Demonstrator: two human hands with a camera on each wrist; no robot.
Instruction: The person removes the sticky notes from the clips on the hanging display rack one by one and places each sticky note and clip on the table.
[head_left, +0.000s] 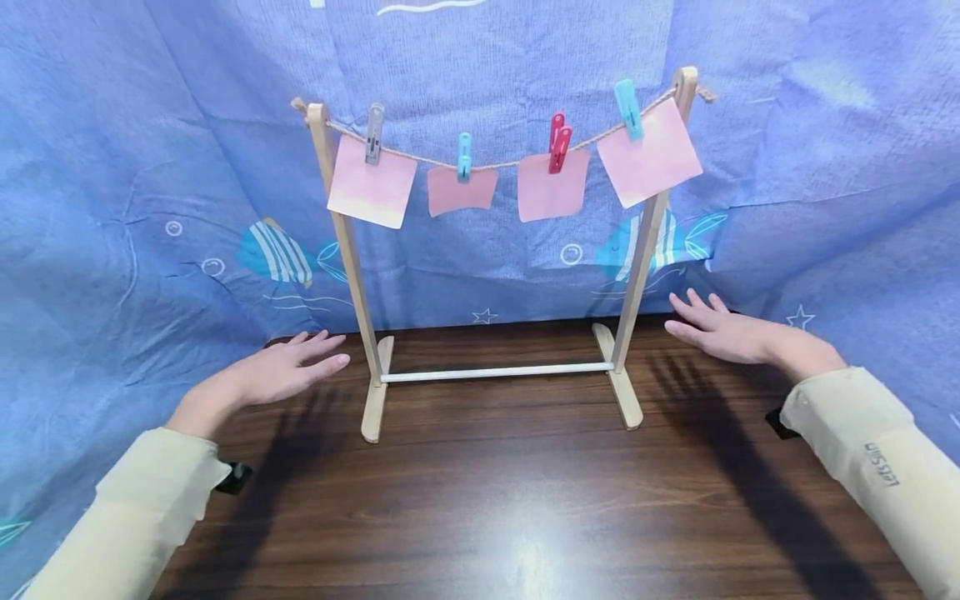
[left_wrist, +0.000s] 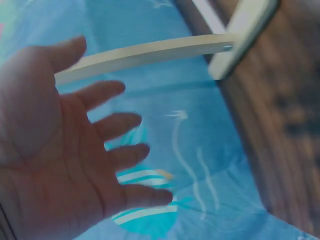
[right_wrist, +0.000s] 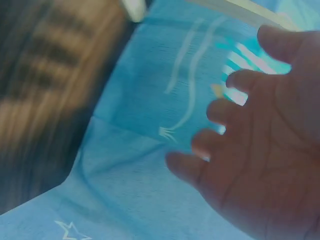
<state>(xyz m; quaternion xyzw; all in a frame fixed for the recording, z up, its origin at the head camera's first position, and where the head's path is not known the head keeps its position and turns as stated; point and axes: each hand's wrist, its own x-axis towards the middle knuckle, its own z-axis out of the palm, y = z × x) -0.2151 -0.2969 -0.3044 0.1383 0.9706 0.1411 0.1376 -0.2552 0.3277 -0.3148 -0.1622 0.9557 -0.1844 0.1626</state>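
A small wooden rack (head_left: 354,275) stands on the table with a twine line (head_left: 512,164) strung between its two posts. Four pieces of pink paper hang there: one at the left under a grey clothespin (head_left: 374,133), a smaller one under a blue clothespin (head_left: 464,158), one under red clothespins (head_left: 559,148), and a tilted one at the right under another blue clothespin (head_left: 629,110). My left hand (head_left: 281,371) hovers left of the rack, fingers spread and holding nothing. To the rack's right, my right hand (head_left: 723,329) is likewise raised, fingers apart, palm bare in the right wrist view.
A white crossbar (head_left: 498,372) joins the rack's two feet, low over the dark wooden table (head_left: 480,483). Behind and at both sides hangs a blue cloth (head_left: 480,275) printed with fish. Hand shadows fall on the tabletop.
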